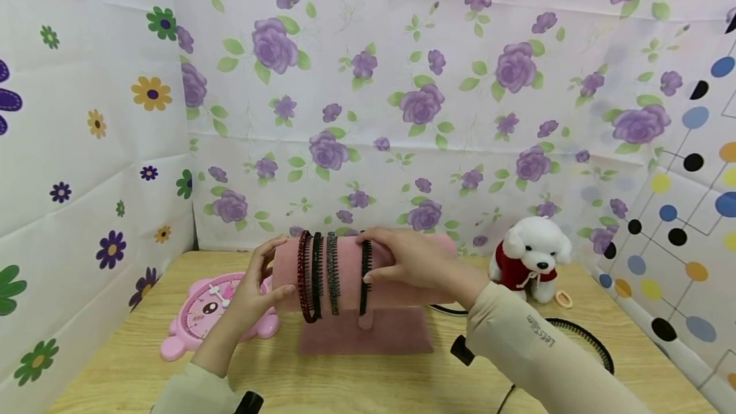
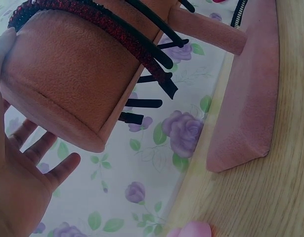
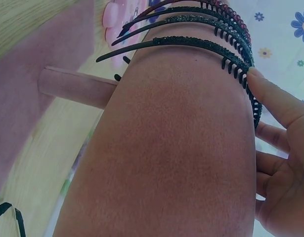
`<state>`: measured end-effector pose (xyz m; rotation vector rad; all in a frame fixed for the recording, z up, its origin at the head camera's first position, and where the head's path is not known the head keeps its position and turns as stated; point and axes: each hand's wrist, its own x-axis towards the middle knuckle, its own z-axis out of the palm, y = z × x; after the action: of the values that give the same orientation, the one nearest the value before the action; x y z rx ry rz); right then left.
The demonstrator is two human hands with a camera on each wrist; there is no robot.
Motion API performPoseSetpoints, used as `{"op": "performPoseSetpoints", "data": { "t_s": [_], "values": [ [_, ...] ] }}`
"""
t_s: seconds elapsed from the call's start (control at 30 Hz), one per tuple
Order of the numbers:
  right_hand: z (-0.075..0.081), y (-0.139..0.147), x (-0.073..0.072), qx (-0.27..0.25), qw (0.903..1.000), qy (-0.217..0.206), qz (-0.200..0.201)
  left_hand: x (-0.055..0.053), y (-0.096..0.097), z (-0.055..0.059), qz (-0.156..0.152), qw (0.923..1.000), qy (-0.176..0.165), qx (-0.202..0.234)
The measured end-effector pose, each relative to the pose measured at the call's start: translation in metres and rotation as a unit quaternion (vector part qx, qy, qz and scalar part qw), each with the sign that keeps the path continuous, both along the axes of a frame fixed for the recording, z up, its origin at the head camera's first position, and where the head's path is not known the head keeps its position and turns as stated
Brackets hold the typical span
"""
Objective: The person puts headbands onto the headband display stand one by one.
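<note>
A pink fabric headband stand (image 1: 397,292) with a thick horizontal roll on a post stands on the table. My left hand (image 1: 257,289) holds the roll's left end, thumb in front and fingers behind. Around the roll sit a dark red beaded headband (image 1: 304,283), a black headband (image 1: 317,286) and a grey glittery headband (image 1: 333,276), side by side. Farther right, my right hand (image 1: 411,260) grips another black toothed headband (image 3: 191,42), which is also around the roll. Its thumb lies on the band in the right wrist view; the other fingers reach behind the roll.
A pink cartoon clock (image 1: 198,318) lies on the left of the table. To the right are a white plush dog (image 1: 537,251) in red, a beige hair tie (image 1: 563,299) and another black toothed headband (image 1: 598,344), partly behind the right sleeve. Patterned cloth walls surround the table.
</note>
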<state>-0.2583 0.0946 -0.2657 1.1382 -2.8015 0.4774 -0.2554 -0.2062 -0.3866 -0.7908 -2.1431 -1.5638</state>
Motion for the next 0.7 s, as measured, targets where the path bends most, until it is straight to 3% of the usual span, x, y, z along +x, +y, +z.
{"op": "performPoseSetpoints", "data": {
  "t_s": [0.7],
  "values": [
    [-0.001, -0.019, 0.0, -0.009, 0.9998, 0.01, 0.014, 0.002, 0.0, 0.001, 0.008, 0.9998, -0.016, -0.008]
  ]
}}
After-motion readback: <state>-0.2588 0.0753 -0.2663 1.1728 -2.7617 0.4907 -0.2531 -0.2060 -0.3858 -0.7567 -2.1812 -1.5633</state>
